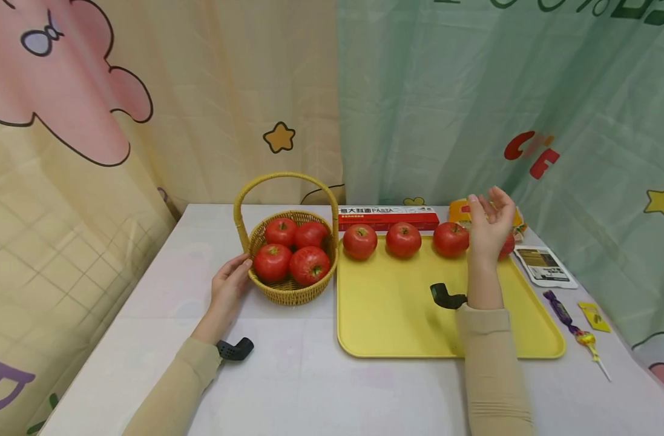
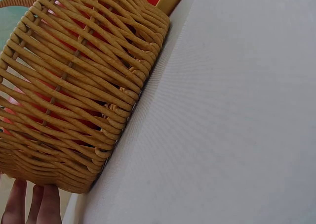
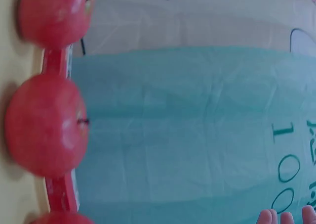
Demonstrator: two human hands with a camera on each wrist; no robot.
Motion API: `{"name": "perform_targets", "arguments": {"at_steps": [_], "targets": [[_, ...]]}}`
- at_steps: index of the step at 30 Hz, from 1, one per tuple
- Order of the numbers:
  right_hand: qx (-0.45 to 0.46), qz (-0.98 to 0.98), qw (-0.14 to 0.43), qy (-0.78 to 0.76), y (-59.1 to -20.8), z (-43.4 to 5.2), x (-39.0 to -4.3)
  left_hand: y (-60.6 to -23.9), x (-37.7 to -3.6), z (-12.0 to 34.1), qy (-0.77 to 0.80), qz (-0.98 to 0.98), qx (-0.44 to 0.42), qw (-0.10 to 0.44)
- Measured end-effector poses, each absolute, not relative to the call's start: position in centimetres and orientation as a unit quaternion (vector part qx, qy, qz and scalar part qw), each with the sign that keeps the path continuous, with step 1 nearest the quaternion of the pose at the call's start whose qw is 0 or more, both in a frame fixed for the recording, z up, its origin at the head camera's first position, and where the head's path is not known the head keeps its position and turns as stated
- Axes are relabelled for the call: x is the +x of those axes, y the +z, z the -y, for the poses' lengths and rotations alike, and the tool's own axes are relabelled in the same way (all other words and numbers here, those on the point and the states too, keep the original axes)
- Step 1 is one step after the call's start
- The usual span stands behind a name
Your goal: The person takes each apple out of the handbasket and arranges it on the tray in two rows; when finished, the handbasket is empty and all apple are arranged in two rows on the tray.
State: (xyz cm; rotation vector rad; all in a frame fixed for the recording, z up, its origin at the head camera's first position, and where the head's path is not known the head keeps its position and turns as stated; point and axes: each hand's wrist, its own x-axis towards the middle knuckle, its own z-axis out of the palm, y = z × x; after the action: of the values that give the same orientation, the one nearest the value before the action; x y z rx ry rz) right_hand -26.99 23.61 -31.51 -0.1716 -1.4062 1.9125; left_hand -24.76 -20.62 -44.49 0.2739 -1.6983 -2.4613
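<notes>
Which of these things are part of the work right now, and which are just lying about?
In play: woven wicker basket of red apples, touched by left hand; red apples on yellow plastic tray; raised right hand.

Lying about: red pasta box, printed sachet, wrapped lollipop.

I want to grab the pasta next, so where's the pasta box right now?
In the head view, the red and white pasta box lies at the back of the table, just behind the yellow tray and its row of apples, right of the wicker basket.
</notes>
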Motion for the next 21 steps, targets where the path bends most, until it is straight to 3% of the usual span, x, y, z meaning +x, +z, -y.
{"name": "perform_targets", "arguments": {"at_steps": [8,21], "targets": [[0.045,0.571,0.308,0.76,-30.5,-17.2,-26.0,-44.5,-24.8,20.6,-0.813,0.571,0.089,0.069],[0.138,0.634,0.209,0.732,-32.6,-10.8,-25.3,-44.8,-25.0,20.6,-0.816,0.567,0.091,0.074]]}}
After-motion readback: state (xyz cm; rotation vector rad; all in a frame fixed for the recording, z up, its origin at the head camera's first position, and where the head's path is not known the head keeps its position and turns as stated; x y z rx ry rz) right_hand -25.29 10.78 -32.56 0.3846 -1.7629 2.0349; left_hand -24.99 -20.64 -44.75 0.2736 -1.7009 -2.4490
